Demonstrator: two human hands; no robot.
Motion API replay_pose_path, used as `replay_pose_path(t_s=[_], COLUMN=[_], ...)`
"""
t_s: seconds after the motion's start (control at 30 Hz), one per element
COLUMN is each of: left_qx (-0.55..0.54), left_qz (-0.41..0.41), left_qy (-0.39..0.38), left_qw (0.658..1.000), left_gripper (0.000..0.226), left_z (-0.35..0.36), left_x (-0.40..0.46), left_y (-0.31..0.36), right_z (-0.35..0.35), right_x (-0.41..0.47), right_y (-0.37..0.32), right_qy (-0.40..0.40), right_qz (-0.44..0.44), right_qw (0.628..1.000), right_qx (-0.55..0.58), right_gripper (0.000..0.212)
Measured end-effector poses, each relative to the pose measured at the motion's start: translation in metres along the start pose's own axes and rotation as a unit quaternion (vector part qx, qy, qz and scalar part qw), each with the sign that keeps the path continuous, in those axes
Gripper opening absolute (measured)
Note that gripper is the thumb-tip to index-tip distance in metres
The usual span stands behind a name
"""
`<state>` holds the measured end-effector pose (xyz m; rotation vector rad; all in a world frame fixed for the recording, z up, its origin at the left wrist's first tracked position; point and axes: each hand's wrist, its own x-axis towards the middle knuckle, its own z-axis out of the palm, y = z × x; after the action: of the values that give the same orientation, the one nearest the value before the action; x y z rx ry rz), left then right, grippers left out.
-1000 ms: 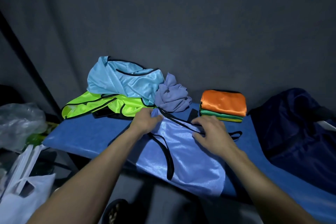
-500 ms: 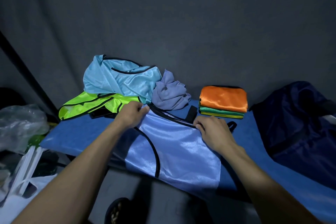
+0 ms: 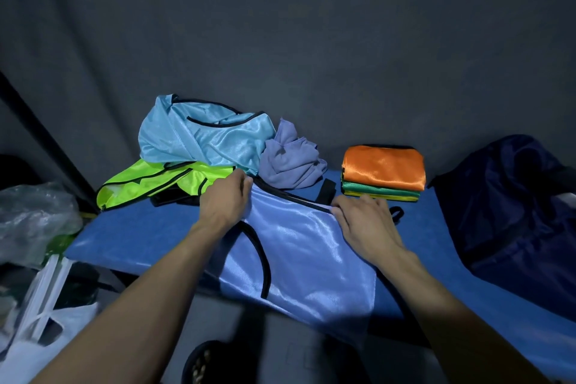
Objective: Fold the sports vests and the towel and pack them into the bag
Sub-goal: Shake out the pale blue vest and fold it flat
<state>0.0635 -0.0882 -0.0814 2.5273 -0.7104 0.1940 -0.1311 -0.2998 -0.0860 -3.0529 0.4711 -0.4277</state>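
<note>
My left hand (image 3: 226,199) pinches the blue vest's (image 3: 299,246) far left corner; my right hand (image 3: 363,221) pinches its far right edge. It lies flat on the counter (image 3: 140,227). I count two loose vests behind, one towel (image 3: 288,162), three folded vests stacked (image 3: 383,173), one bag (image 3: 514,212) on the right.

A: Vests? B: Six: periwinkle vest (image 3: 299,246) spread out, light-blue vest (image 3: 202,137) and neon-green vest (image 3: 140,184) loose, then orange (image 3: 385,167), green (image 3: 380,191), yellow (image 3: 381,196) folded, stacked.
A: Rest? B: One towel (image 3: 288,167), one bag (image 3: 511,212), two hands.
</note>
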Motion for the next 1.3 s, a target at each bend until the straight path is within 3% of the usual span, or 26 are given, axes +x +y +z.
replay_pose_path(t_s=[0.07, 0.2, 0.37, 0.43, 0.5, 0.6, 0.7, 0.8, 0.97, 1.13, 1.3], left_qx=[0.004, 0.014, 0.131, 0.096, -0.013, -0.052, 0.091, 0.129, 0.132, 0.101, 0.076], left_qz=[-0.003, 0.007, 0.064, 0.146, 0.234, 0.294, 0.31, 0.299, 0.281, 0.283, 0.318], left_qy=[0.006, 0.006, 0.046, 0.055, -0.022, -0.14, -0.191, -0.222, -0.252, -0.301, -0.264], left_qw=[1.0, 1.0, 0.988, 0.983, 0.972, 0.944, 0.927, 0.919, 0.917, 0.905, 0.907], left_gripper=[0.034, 0.032, 0.022, 0.019, 0.013, 0.036, 0.064, 0.072, 0.078, 0.083, 0.064], left_z=[0.0, 0.0, -0.013, -0.017, -0.015, 0.001, 0.011, 0.013, 0.017, 0.024, 0.027], left_x=[0.002, 0.005, 0.002, -0.005, -0.02, -0.044, -0.051, -0.051, -0.06, -0.092, -0.086], left_y=[-0.003, -0.006, 0.009, 0.024, 0.041, 0.052, 0.041, 0.03, 0.033, 0.08, 0.109], right_z=[0.002, 0.011, -0.02, -0.042, -0.05, -0.047, -0.038, -0.028, -0.028, -0.049, -0.06], right_x=[-0.001, -0.005, -0.014, -0.024, -0.033, -0.043, -0.044, -0.041, -0.039, -0.052, -0.071], right_y=[0.001, 0.007, 0.003, 0.002, 0.008, 0.018, 0.017, 0.01, 0.011, 0.051, 0.092], right_qy=[0.008, 0.071, 0.15, 0.117, 0.002, -0.134, -0.102, -0.074, -0.048, -0.039, -0.049], right_qz=[-0.023, -0.049, -0.055, 0.007, 0.12, 0.24, 0.327, 0.365, 0.387, 0.412, 0.433], right_qw=[1.0, 0.994, 0.986, 0.993, 0.992, 0.952, 0.882, 0.83, 0.798, 0.777, 0.815], right_qx=[-0.015, -0.073, -0.046, -0.016, 0.034, 0.135, 0.324, 0.416, 0.46, 0.474, 0.382], right_gripper=[0.025, 0.018, 0.016, 0.025, 0.04, 0.051, 0.042, 0.037, 0.034, 0.043, 0.031])
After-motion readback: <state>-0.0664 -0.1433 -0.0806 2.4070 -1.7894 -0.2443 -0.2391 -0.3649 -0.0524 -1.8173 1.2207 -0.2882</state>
